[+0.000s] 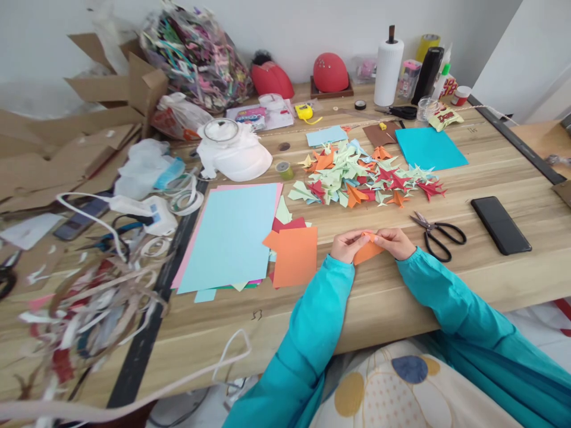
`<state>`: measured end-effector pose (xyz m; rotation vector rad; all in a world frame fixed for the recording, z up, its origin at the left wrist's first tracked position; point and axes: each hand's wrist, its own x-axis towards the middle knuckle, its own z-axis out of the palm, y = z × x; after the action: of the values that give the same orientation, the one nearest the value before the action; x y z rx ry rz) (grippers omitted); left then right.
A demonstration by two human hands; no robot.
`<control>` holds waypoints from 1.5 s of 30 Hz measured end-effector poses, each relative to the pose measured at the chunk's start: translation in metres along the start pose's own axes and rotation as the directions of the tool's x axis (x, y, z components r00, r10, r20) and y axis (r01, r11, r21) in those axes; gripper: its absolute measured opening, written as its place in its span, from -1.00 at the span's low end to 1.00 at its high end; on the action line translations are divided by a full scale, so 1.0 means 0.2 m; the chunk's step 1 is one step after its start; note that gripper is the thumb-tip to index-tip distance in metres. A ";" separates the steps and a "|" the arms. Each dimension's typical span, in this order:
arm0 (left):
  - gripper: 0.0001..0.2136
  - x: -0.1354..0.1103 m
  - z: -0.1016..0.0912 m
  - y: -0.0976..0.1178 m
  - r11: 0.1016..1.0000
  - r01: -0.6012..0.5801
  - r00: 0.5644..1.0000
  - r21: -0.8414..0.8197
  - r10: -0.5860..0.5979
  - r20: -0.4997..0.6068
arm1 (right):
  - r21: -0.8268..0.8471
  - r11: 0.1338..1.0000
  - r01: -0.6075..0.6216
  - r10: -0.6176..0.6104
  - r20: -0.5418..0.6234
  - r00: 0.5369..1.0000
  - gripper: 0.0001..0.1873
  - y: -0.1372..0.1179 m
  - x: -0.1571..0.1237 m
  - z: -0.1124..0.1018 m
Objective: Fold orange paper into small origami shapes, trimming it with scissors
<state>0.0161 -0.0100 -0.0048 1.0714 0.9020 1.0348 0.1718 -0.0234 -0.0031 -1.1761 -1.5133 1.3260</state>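
Note:
My left hand (348,245) and my right hand (396,242) meet over the wooden table (446,285), both pinching one small orange paper piece (368,251) that is partly folded. Fingers of both hands are curled onto its top edge. To the left lies a stack of orange paper squares (294,255) beside large light-blue sheets (232,235). Behind my hands spreads a pile of folded paper shapes (363,175) in green, orange and red. Black scissors (437,233) lie just right of my right hand.
A black phone (500,224) lies at the right. A teal sheet (429,147), a paper-towel roll (388,70), bottles and a second pair of scissors (401,111) stand at the back. Cardboard, plastic bags, tape rolls (185,201) and paper strips (89,297) crowd the left.

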 end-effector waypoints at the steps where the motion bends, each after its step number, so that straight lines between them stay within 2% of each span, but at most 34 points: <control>1: -0.74 0.00 0.00 0.00 1.000 -0.006 1.000 0.003 0.006 -0.009 | -0.004 1.000 0.004 -0.004 0.004 1.000 -0.48 0.00 0.00 0.00; 3: -0.76 0.00 0.00 0.01 1.000 -0.012 1.000 0.009 0.012 -0.019 | -0.010 1.000 0.005 -0.005 0.020 1.000 -0.47 -0.01 0.00 0.01; 8: -0.77 0.01 0.00 0.03 0.995 -0.079 0.996 0.063 0.076 0.052 | -0.005 1.000 -0.021 0.021 0.034 0.999 -0.49 -0.02 0.00 0.01; 13: -0.76 0.00 0.00 0.04 0.989 -0.116 0.991 0.092 0.109 0.075 | 0.017 0.999 -0.035 0.033 0.074 0.997 -0.49 -0.04 -0.01 0.01; 19: -0.82 -0.01 0.00 0.02 0.969 -0.219 0.976 0.113 0.219 0.012 | 0.051 0.997 -0.054 0.049 0.092 0.995 -0.50 -0.06 -0.01 0.02; 29: -0.70 0.00 0.00 0.02 0.982 -0.120 0.992 0.144 0.115 0.044 | 0.024 0.999 -0.038 0.036 0.082 0.996 -0.51 -0.01 0.00 -0.01; 34: -0.75 -0.02 0.00 0.03 0.990 -0.071 0.997 0.125 0.066 0.046 | 0.061 0.994 -0.087 0.088 -0.008 0.996 -0.57 -0.02 -0.01 -0.03; 40: -0.77 -0.01 0.00 -0.01 0.978 -0.140 0.989 0.157 0.131 0.069 | 0.154 0.976 -0.151 0.166 -0.089 0.982 -0.67 -0.04 0.00 -0.05; 45: -0.76 0.00 -0.02 -0.04 0.951 -0.210 0.972 0.228 0.177 0.156 | 0.142 0.978 -0.150 0.160 -0.058 0.985 -0.74 -0.03 0.00 -0.06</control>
<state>0.0148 -0.0093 -0.0126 1.4425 0.8410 1.0166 0.1822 -0.0211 0.0054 -1.2587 -1.2813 1.4527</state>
